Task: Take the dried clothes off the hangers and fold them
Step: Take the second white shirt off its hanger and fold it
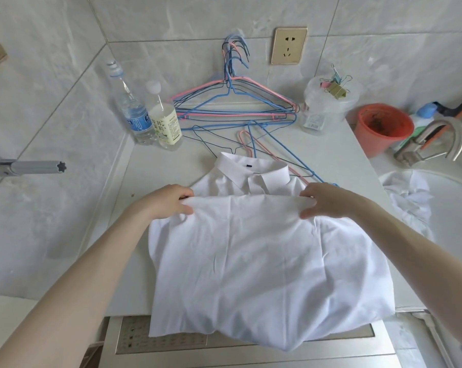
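Observation:
A white collared shirt (261, 258) lies on the white counter (168, 163), collar at the far end, its lower part doubled over the chest. My left hand (168, 201) pinches the left corner of the folded edge just below the collar. My right hand (325, 200) pinches the right corner of the same edge. The shirt's near end hangs past the counter's front. Several wire hangers (232, 107) in pink, blue and black lean against the wall behind the shirt; others lie flat with their ends under the collar. More crumpled white cloth (410, 195) sits at the right.
Two plastic bottles (150, 112) stand at the back left. A clear tub (328, 102) with binder clips on its lid stands at the back right. Beyond the counter's right edge are an orange bucket (381, 126) and a metal tap (437, 142). A grey rod (33, 167) juts from the left.

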